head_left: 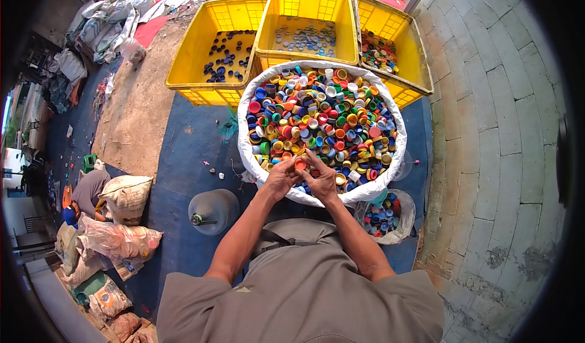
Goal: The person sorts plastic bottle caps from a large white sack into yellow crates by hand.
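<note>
A red bottle cap (300,165) is pinched between my left hand (279,180) and my right hand (322,180), with the fingers of both closed around it. They are over the near edge of a big round white sack (245,141) with a rolled rim, heaped with bottle caps (323,120) in many colours. Whether another cap is tucked under my fingers cannot be made out.
Behind the sack stand three yellow crates: the left crate (183,60) holds dark blue caps, the middle crate (263,29) pale ones, the right crate (414,63) mixed ones. A large clear bottle (214,211), a small bag of caps (406,212) and a crouching person (91,190) are nearby.
</note>
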### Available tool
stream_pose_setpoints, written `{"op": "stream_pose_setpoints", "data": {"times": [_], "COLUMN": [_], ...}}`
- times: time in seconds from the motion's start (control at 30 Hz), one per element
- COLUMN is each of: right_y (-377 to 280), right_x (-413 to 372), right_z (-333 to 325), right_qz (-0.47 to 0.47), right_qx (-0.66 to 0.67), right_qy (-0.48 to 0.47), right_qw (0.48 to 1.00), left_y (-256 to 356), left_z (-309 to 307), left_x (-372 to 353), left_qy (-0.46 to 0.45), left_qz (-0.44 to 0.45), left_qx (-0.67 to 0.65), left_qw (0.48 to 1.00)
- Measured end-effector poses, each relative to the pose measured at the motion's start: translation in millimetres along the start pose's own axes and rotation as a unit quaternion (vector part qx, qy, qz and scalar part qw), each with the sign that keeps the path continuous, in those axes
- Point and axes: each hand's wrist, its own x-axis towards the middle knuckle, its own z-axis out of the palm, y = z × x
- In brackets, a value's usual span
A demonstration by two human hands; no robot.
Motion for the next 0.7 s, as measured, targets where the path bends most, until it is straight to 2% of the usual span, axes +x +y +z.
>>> {"op": "stream_pose_setpoints", "data": {"times": [0.03,0.13,0.23,0.37,0.4,0.5,0.53,0.63,0.7], "right_y": [-0.9,0.3,3.6,0.3,3.0,7.9,15.2,16.8,16.4], "right_x": [-0.6,-2.7,-3.2,-3.1,-2.0,-2.8,-4.1,-9.7,-13.8], "right_z": [0.9,1.0,2.3,-8.7,-17.1,-25.0,-26.3,-24.6,-23.1], "right_qz": [0.026,0.026,0.049,0.154,0.212,0.304,0.297,0.300,0.302], "right_qx": [0.012,-0.006,0.036,0.171,0.223,0.445,0.471,0.478,0.480], "right_qy": [-0.004,-0.007,0.024,0.054,0.014,0.032,0.020,0.039,0.036], "right_qw": [1.000,1.000,0.998,0.972,0.951,0.842,0.831,0.824,0.823], "left_y": [-0.3,-2.2,-1.1,6.6,3.9,13.8,19.7,45.4,61.9], "left_z": [-2.5,-0.4,3.1,4.5,-15.4,-31.2,-31.8,-37.6,-54.4], "left_x": [-0.9,-5.5,-8.3,-14.2,-3.4,2.8,4.6,5.8,22.5], "left_qy": [-0.004,0.009,0.029,0.046,0.022,0.056,0.084,0.156,0.230], "left_qz": [0.001,0.002,-0.007,0.024,0.015,0.029,0.030,0.110,0.173], "left_qx": [0.002,-0.002,-0.025,-0.090,-0.130,-0.117,-0.102,0.054,0.196], "left_qw": [1.000,1.000,0.999,0.995,0.991,0.991,0.991,0.980,0.937]}}
